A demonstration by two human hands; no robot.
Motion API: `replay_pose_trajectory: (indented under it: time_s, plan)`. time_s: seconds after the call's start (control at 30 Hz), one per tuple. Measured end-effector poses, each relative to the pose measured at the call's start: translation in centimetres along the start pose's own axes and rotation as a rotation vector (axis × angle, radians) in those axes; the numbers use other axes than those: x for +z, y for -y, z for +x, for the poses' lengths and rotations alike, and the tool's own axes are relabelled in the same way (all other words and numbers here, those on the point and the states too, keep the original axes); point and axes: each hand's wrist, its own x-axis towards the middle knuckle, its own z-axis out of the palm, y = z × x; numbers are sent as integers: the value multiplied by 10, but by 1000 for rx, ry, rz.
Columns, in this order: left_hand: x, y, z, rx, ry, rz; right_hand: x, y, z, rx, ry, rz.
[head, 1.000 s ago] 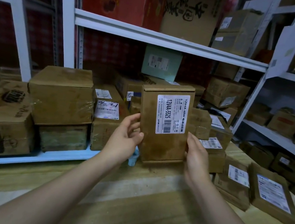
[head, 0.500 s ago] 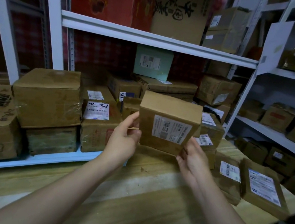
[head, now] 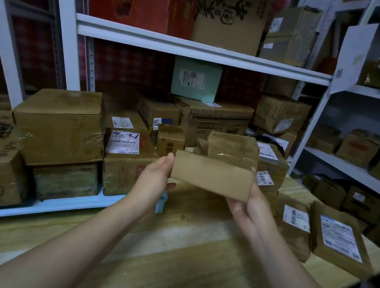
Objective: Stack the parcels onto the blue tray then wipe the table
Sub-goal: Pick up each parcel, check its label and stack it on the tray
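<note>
At ten o'clock the shelf boxes [head: 58, 127] sit as they did; nothing there concerns you. Your left hand [head: 152, 180], just left of centre, pinches the parcel [head: 212, 177] at its left end, thumb on the upper edge and a fingertip showing beneath.

The parcel is what has changed. A second ago it stood upright with its white label facing you. Now it lies tipped flat, label out of sight, a plain brown side towards you. It is held in the air at twelve o'clock, just in front of the taped parcels [head: 233, 148] piled there.

A sliver of pale blue [head: 161, 202] shows under your left hand at six o'clock from it. I cannot tell whether that is the blue tray.

Your right hand [head: 246, 208], at four o'clock from the parcel, cups its lower right corner from beneath, fingers curling up behind it out of sight.

Judging by this, you have it oriented for stacking, and setting it down comes next. At three o'clock two flat parcels [head: 339, 234] wait on the table [head: 188, 269], so wiping is a long way off.
</note>
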Motion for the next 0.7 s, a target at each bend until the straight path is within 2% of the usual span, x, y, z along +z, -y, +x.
replay_pose_trajectory:
  time_s: [0.27, 0.5, 0.7]
  plan:
    - [-8, -5, -5, -189, 49, -156, -9, -3, 7, -113, 17, 80]
    - [-11, -2, -5, -208, 146, -12, -3, -2, 8, -99, -7, 12]
    - [-9, 3, -5, -163, 99, 8, 2, -6, 6, -62, -27, -144]
